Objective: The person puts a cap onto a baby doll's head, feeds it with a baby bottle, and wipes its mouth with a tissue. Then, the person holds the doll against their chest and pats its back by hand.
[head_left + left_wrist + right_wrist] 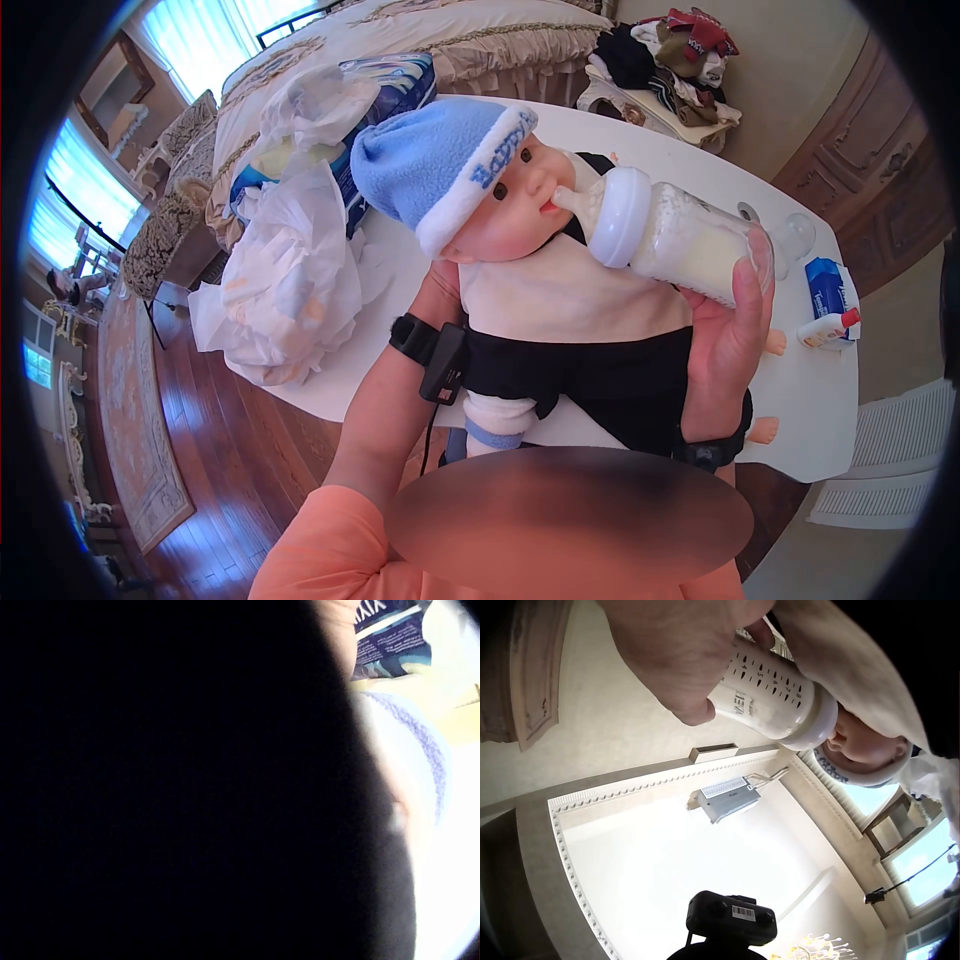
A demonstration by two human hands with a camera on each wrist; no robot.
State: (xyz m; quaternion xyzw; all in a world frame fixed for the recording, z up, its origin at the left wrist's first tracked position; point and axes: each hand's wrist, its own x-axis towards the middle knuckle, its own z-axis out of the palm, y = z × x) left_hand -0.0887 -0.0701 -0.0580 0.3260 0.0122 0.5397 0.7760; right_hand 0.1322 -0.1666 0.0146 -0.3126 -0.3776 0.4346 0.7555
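White worktop lies behind the doll. Right hand curls its grip around the bottle, teat at the doll's mouth; left hand supports its back, grip hidden.

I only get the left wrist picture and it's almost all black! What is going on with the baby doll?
Observer: The head view shows the right hand holding a baby bottle with its teat at the doll's mouth.
Operator: Is there milk in it?
Observer: Yes, the bottle is partly full of a white liquid.
Operator: Where's the other hand?
Observer: The left hand is behind the doll, mostly hidden; only its wrist and forearm show.
Operator: What is the doll wearing?
Observer: A blue hat with a white brim, and a cream bib over black clothes.
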